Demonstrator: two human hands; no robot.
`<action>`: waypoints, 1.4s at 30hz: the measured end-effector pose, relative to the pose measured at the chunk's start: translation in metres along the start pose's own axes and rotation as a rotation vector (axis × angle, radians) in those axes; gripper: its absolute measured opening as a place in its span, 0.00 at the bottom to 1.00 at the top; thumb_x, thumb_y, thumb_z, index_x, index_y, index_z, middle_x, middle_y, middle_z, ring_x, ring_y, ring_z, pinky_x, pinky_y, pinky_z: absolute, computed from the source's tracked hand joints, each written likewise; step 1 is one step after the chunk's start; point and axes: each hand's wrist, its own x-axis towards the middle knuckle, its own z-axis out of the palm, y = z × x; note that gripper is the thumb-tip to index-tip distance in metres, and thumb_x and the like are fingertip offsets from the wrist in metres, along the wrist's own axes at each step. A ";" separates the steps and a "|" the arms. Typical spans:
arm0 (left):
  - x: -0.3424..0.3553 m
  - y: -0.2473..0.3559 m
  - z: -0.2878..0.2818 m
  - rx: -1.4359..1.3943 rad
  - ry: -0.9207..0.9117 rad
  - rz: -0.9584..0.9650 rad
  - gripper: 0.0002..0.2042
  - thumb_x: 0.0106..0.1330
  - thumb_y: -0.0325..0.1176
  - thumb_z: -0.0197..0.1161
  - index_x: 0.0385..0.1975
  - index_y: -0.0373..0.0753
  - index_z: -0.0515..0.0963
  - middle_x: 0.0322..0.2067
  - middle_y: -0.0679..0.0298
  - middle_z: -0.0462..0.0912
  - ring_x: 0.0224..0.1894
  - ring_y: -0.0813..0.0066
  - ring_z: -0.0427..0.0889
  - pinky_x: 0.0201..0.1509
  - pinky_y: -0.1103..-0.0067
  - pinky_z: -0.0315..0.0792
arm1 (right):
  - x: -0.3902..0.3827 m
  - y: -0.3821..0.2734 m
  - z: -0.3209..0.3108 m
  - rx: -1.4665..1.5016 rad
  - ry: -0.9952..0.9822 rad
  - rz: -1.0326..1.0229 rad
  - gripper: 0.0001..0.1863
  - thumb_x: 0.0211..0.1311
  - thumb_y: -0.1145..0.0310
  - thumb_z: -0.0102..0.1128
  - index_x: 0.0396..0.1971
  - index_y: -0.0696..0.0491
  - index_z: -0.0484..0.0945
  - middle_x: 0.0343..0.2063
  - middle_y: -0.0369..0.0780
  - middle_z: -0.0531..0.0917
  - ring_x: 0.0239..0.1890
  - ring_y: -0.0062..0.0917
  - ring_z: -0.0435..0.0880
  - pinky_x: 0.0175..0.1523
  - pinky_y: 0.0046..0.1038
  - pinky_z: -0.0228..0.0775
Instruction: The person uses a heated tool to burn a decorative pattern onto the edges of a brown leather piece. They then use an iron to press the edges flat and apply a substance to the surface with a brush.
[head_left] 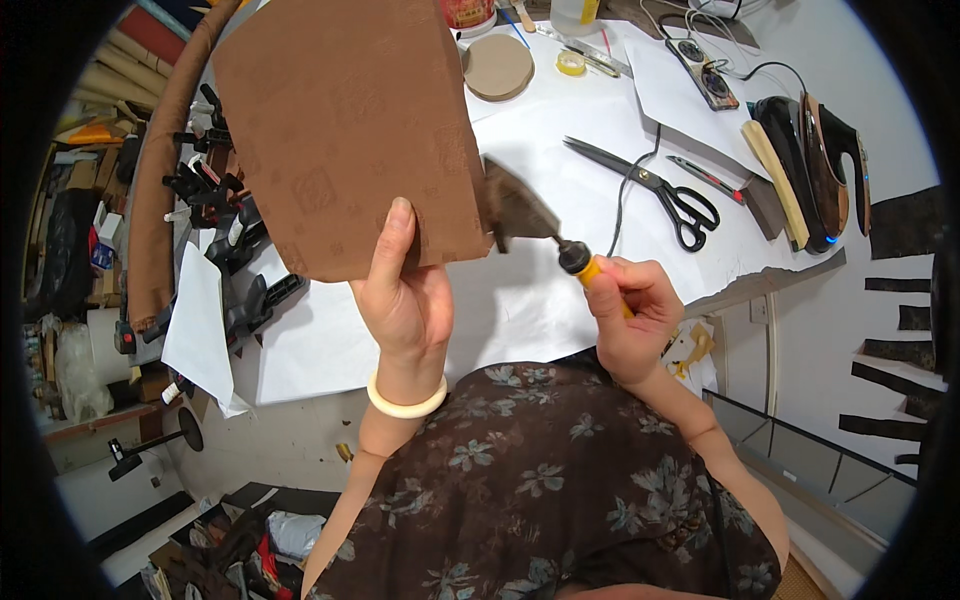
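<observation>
The person stood at a white-topped counter (545, 330), both forearms raised over its near edge. In the left hand (405, 300) was a brown panel (350, 140), patterned with raised motifs and lifted above the counter's left half. The thumb pressed flat against the face toward us near the lower edge, while the fingers went out of sight behind it. A cream bangle (407, 396) circled that wrist.

The right hand (640, 310) was curled round the yellow handle of a scraper (522, 208), whose wide dark blade pointed far and to the left, up to the panel's right edge. The blade was blurred — I couldn't tell whether it touched the edge or stopped just beside it.

Right of the blade, black-handled scissors (655, 182) lay with their points toward the far left, and a dark cable (620, 215) ran across them. A slim cutter (705, 178) with a red part rested just beyond, to the right. At the far side sat a round beige disc (498, 68), with a small yellow tape roll (571, 64) near it. Black clamps (245, 225) crowded the left side — and past them stretched a long brown roll (160, 190).
</observation>
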 end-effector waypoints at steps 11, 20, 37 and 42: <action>0.005 0.006 0.007 -0.091 0.040 -0.102 0.19 0.79 0.25 0.61 0.67 0.31 0.74 0.61 0.56 0.83 0.63 0.66 0.82 0.72 0.65 0.75 | 0.009 -0.008 -0.003 -0.119 -0.068 -0.170 0.06 0.73 0.81 0.69 0.45 0.60 0.82 0.22 0.32 0.79 0.23 0.10 0.68 0.29 0.18 0.60; 0.006 0.010 0.010 -0.146 -0.010 -0.073 0.17 0.79 0.24 0.60 0.64 0.27 0.75 0.59 0.54 0.85 0.63 0.64 0.83 0.73 0.65 0.75 | 0.010 -0.006 -0.016 -0.126 0.010 -0.222 0.05 0.71 0.80 0.70 0.43 0.60 0.84 0.23 0.36 0.83 0.22 0.13 0.74 0.27 0.19 0.63; -0.012 -0.002 0.001 -0.082 -0.097 -0.293 0.27 0.77 0.22 0.58 0.75 0.33 0.63 0.67 0.55 0.77 0.69 0.61 0.78 0.75 0.61 0.73 | 0.052 0.000 -0.009 -0.195 0.082 -0.336 0.06 0.69 0.82 0.71 0.42 0.60 0.82 0.20 0.35 0.79 0.22 0.13 0.72 0.27 0.19 0.64; -0.018 -0.005 0.001 -0.058 -0.151 -0.329 0.28 0.77 0.21 0.59 0.75 0.35 0.63 0.65 0.55 0.77 0.67 0.61 0.78 0.74 0.62 0.75 | 0.061 -0.004 -0.008 -0.044 0.179 -0.201 0.05 0.73 0.80 0.69 0.41 0.60 0.79 0.31 0.35 0.84 0.29 0.09 0.74 0.35 0.16 0.69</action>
